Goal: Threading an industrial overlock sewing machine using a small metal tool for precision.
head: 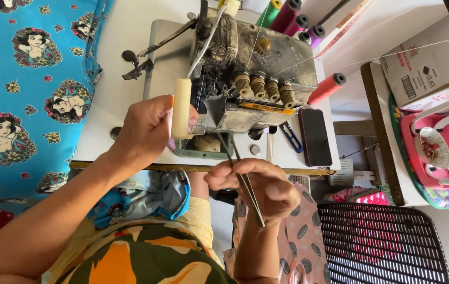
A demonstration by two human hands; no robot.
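A worn grey overlock sewing machine (258,63) stands on a white table (124,79). My left hand (148,129) rests against the machine's front left side, behind a cream lamp tube (182,108); what its fingers hold is hidden. My right hand (264,186) pinches long metal tweezers (240,173), whose tips point up toward the machine's lower front. Four ridged tension knobs (264,84) line the machine's face.
Blue printed fabric (24,89) covers the table's left. Thread cones (287,16) stand behind the machine, a red one (327,88) at its right. A black phone (315,137) and blue snips (289,135) lie near the front edge. A black mesh chair (382,242) is at lower right.
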